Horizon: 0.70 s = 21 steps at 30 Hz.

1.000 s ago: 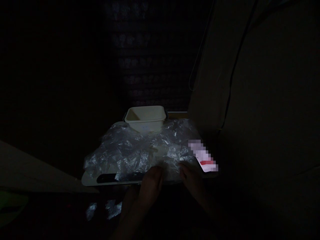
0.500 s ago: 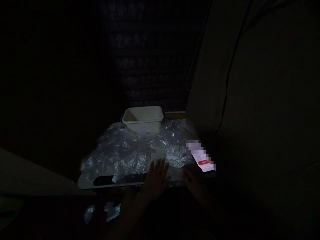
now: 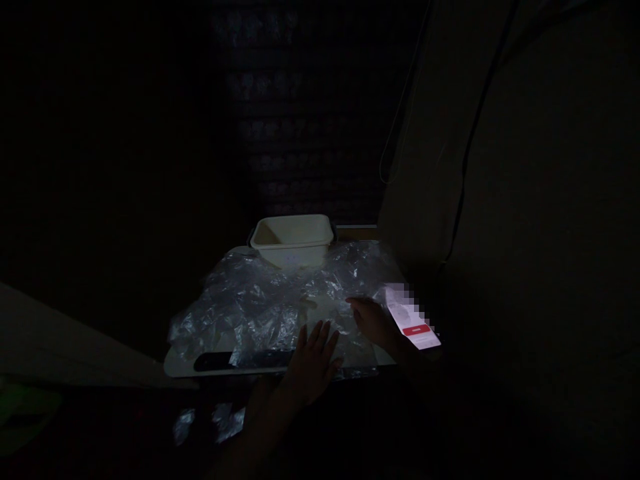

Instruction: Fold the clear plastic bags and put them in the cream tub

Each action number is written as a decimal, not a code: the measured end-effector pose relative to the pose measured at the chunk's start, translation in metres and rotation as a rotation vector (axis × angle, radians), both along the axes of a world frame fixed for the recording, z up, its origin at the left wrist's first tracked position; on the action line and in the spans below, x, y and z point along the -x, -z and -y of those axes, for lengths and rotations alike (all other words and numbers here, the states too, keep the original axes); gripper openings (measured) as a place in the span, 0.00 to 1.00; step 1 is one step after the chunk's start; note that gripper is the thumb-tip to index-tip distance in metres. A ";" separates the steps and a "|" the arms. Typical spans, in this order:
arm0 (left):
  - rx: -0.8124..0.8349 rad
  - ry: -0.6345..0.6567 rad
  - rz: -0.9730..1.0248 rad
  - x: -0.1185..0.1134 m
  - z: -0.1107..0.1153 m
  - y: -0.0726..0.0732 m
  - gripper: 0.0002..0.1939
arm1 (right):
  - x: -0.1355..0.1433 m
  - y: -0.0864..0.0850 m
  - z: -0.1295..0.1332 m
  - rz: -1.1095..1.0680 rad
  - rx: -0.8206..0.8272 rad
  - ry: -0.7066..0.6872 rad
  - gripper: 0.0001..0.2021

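Beside the right hand (image 3: pixel 371 321), a phone (image 3: pixel 403 311) shows an illegible red label (image 3: pixel 416 331).

Probably a room at home, though it is too dark to be sure: what looks like a banded blind (image 3: pixel 300 127) hangs far off, a plain wall (image 3: pixel 540 200) stands right, a small table (image 3: pixel 177 364) near.

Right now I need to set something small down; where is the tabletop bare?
One small patch: the tabletop's near-left corner, bordered by plastic film and the dark strip. A dim sliver may show by the right hand's wrist. Crowded: the middle, with film and the left hand; the back, with the tub; the right side, with the lit phone.
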<state>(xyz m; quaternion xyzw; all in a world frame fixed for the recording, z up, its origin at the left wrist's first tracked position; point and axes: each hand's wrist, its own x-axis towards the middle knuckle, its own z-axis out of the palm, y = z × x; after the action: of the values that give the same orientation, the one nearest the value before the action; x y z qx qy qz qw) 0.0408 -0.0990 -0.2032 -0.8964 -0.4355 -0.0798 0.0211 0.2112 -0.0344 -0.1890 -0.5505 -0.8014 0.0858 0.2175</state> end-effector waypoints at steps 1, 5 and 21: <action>0.003 -0.001 0.000 0.001 0.000 -0.001 0.23 | -0.002 0.001 -0.003 0.018 -0.014 -0.002 0.17; 0.006 0.008 0.011 -0.001 -0.002 -0.005 0.23 | -0.009 0.000 -0.011 0.036 -0.030 -0.010 0.18; 0.041 0.038 -0.007 -0.022 -0.021 0.003 0.24 | 0.027 0.025 0.063 0.029 -0.092 0.023 0.20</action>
<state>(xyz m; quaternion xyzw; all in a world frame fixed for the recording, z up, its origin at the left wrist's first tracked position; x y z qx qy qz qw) 0.0627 -0.0784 -0.2062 -0.9049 -0.4200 -0.0683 0.0027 0.1840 -0.0974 -0.2136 -0.5501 -0.8014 0.0383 0.2318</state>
